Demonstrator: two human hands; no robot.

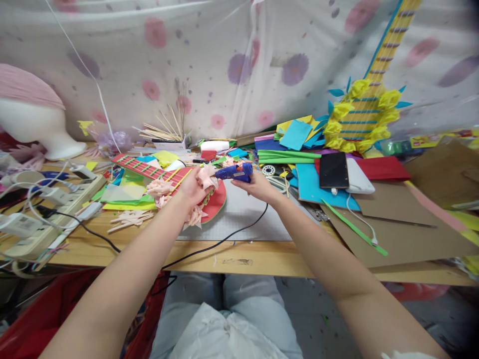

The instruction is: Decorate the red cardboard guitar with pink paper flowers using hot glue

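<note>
My right hand (253, 186) is closed round a blue glue gun (235, 172) whose nozzle points left at a pale pink paper flower (208, 177). My left hand (192, 188) pinches that flower just above a red paper guitar (157, 172) lying on the wooden table (239, 257). More pink paper flowers (160, 188) are stuck along the guitar's red body. The glue gun's black cord (220, 242) runs down over the table's front edge.
A power strip (48, 212) with white plugs and cables sits at the left. A black phone (334, 170) lies on blue paper at the right, beside brown cardboard sheets (396, 219). A yellow-flowered guitar (364, 117) leans against the floral sheet behind. A white mannequin head (41, 127) stands far left.
</note>
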